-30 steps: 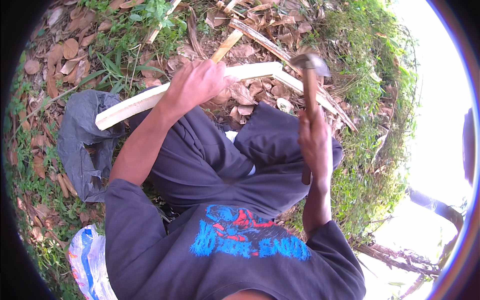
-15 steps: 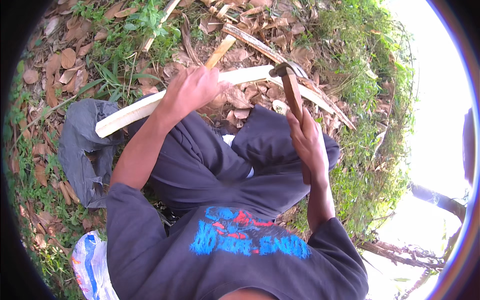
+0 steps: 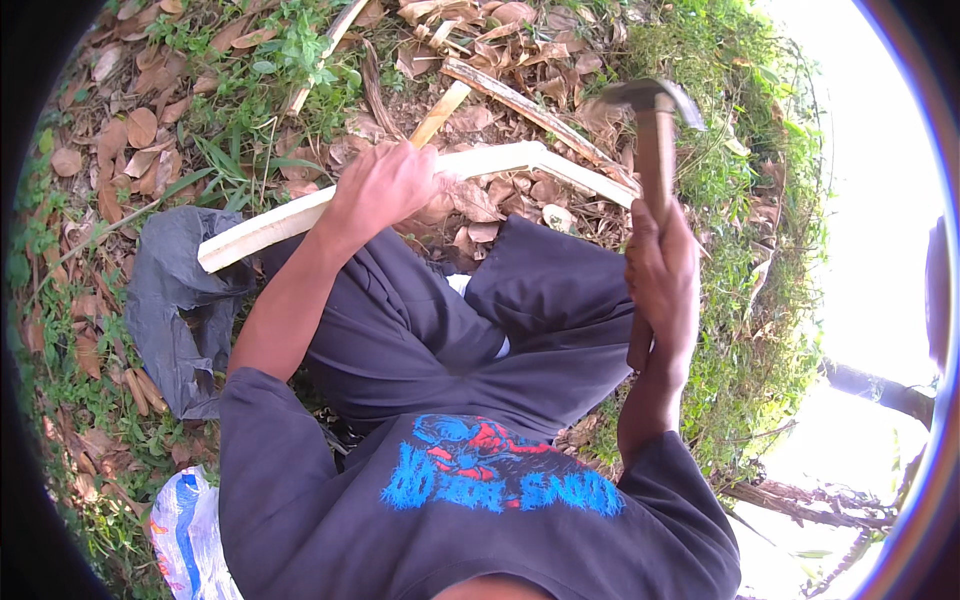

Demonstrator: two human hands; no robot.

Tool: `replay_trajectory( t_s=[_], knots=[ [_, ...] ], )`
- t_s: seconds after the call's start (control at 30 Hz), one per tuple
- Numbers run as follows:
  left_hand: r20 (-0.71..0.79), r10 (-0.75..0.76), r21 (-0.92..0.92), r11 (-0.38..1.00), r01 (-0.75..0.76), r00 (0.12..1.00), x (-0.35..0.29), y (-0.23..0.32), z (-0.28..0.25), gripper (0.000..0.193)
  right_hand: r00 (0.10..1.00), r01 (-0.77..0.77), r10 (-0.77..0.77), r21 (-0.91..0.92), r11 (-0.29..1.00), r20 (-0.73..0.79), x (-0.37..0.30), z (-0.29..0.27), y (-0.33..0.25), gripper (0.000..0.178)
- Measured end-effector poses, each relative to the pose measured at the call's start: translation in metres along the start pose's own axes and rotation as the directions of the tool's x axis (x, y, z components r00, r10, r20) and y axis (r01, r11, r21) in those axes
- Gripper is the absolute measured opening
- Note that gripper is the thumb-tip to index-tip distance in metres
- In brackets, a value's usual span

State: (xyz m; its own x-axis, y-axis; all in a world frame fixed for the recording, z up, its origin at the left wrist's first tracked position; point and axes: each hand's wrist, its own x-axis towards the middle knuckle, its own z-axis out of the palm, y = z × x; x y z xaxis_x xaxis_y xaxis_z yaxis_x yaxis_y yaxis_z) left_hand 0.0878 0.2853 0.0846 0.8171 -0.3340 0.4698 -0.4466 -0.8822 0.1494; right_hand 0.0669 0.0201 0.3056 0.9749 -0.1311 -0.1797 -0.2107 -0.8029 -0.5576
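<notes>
My left hand [image 3: 385, 190] is closed on a pale wooden strip [image 3: 262, 232], which slants up to the right across my lap. A shorter yellowish wood piece [image 3: 440, 112] sticks out beyond my knuckles; how it meets the strip is hidden by my hand. At the strip's far right end, another thin pale strip [image 3: 590, 180] angles down to the right, meeting it in a bend. My right hand [image 3: 665, 265] grips the wooden handle of a claw hammer [image 3: 655, 150]. The hammer's metal head, slightly blurred, is raised to the right of the strips, apart from them.
A bark-edged stick [image 3: 535, 108] lies on dry leaves beyond the strips, and another pale stick [image 3: 325, 58] lies in the grass. To my left are a crumpled dark plastic bag [image 3: 165, 270] and a white-and-blue plastic bag [image 3: 187, 530]. My crossed legs [image 3: 400, 300] are beneath the strips.
The hammer has moved up and to the right, away from the joint where its head was, with my right hand. My left hand and the strip have barely shifted.
</notes>
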Motion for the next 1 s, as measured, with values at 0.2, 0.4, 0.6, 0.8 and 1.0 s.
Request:
replay_trajectory(
  t_s=[0.2, 0.4, 0.6, 0.8, 1.0],
  knots=[
    [0.172, -0.115, -0.177, 0.974, 0.145, 0.978, 0.015, 0.006, -0.012, 0.041, 0.978, 0.187, -0.163, -0.2, 0.962, 0.131, -0.005, 0.038, 0.065, 0.031],
    [0.162, -0.141, -0.11, 0.981, 0.16, 0.977, 0.017, 0.005, -0.015, 0.044, 0.999, 0.032, -0.03, 0.047, 0.998, -0.042, -0.012, -0.006, 0.012, 0.03],
    [0.233, -0.189, -0.16, 0.96, 0.229, 0.954, 0.018, 0.001, -0.013, 0.044, 0.975, 0.165, -0.12, -0.244, 0.956, 0.189, 0.008, 0.054, 0.086, 0.033],
    [0.134, -0.139, -0.12, 0.981, 0.155, 0.981, 0.013, 0.004, -0.01, 0.037, 0.997, 0.074, -0.073, -0.099, 0.992, 0.016, -0.009, 0.007, 0.029, 0.035],
    [-0.069, -0.06, -0.078, 0.995, 0.055, 0.996, 0.006, 0.0, 0.002, 0.038, 0.98, 0.189, -0.195, -0.141, 0.972, -0.031, 0.015, 0.017, 0.019, 0.031]
  ],
)
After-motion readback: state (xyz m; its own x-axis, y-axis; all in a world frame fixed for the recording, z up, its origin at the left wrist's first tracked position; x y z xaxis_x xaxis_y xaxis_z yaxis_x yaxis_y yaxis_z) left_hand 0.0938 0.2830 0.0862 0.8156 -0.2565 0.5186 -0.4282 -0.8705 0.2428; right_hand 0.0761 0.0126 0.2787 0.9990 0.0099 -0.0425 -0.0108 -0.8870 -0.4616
